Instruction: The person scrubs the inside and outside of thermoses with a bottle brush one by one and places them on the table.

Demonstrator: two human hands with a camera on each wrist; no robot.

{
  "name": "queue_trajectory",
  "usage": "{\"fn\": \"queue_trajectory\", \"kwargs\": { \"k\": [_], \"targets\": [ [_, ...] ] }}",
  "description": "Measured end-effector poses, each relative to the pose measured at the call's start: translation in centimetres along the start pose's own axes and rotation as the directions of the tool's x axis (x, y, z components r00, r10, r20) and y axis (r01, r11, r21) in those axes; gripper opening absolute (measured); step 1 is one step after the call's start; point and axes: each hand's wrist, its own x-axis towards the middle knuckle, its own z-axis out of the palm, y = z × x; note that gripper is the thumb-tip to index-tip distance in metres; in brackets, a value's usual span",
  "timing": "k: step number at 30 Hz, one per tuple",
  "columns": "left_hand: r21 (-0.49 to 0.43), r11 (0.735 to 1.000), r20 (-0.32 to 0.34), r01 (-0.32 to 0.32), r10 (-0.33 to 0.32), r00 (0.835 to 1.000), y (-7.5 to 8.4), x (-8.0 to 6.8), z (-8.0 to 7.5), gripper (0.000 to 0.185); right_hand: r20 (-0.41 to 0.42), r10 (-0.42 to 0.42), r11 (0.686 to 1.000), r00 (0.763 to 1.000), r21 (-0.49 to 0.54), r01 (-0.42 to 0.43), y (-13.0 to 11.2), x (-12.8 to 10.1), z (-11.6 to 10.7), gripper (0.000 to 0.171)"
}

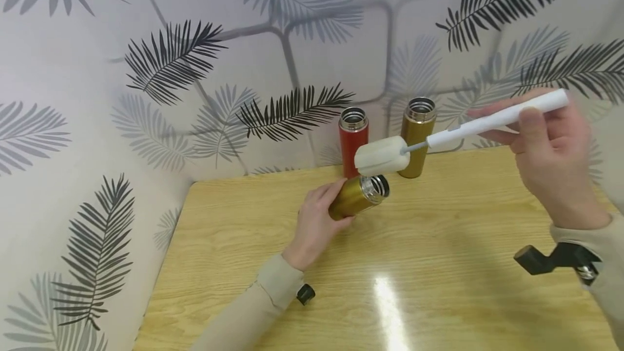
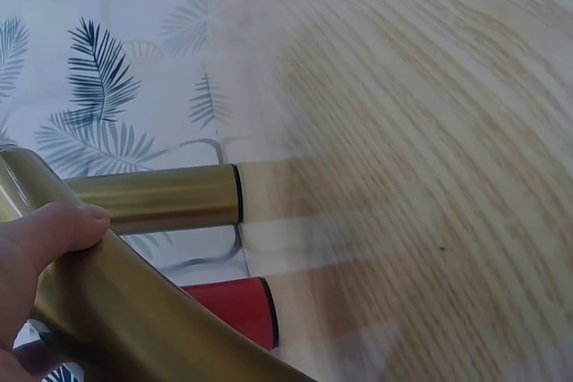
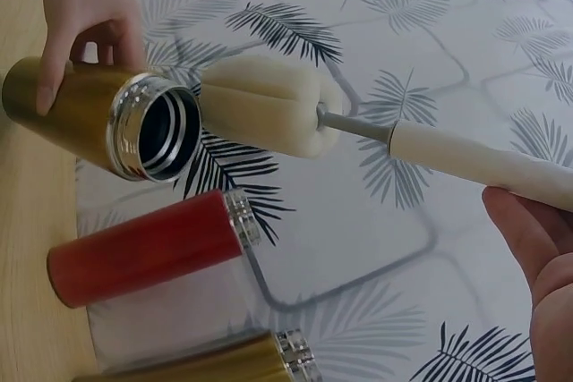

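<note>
My left hand (image 1: 314, 221) grips a gold flask (image 1: 358, 196) (image 2: 116, 301) (image 3: 98, 118), tilted above the wooden table (image 1: 439, 264) with its open steel mouth (image 3: 152, 127) facing up and right. My right hand (image 1: 548, 156) holds the white handle of a bottle brush (image 1: 497, 118) (image 3: 483, 158). Its white sponge head (image 1: 382, 156) (image 3: 264, 105) hovers just outside the flask's mouth, close to the rim.
A red flask (image 1: 353, 140) (image 3: 148, 248) (image 2: 233, 310) and a second gold flask (image 1: 417, 134) (image 2: 157, 199) (image 3: 215, 364) stand open at the table's back edge against the leaf-patterned wall. Camera mounts sit on both wrists.
</note>
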Motion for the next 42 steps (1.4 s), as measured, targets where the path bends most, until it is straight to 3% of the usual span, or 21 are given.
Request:
{"fn": "queue_trajectory", "kwargs": {
  "k": [4,14,30,36,42],
  "targets": [
    [0.005,1.000,0.003,-0.011,0.011,1.000,0.3,0.1,0.1,0.077,0.034,-0.020,0.999,0.999,-0.049,0.022,0.7,0.2,0.6,0.019],
    [-0.002,0.999,-0.005,-0.034,0.034,0.999,0.5,0.1,0.0,0.079,-0.014,-0.016,0.986,1.000,-0.167,0.013,1.8,0.0,-0.1,0.018],
    [-0.076,0.997,0.004,0.001,0.000,1.000,0.4,0.1,-0.5,0.080,-0.057,0.005,0.974,0.998,-0.225,-0.018,2.5,-1.0,-1.9,0.010],
    [-0.120,0.991,-0.038,0.052,-0.056,0.998,0.0,0.6,-1.0,0.077,-0.038,0.059,0.978,0.998,-0.198,-0.065,2.5,-1.9,-2.3,0.008],
    [-0.087,0.995,-0.052,0.058,-0.063,0.997,-0.3,0.7,-1.3,0.079,-0.003,0.087,0.980,0.996,-0.179,-0.086,2.5,-2.2,-2.1,0.009]
  ]
}}
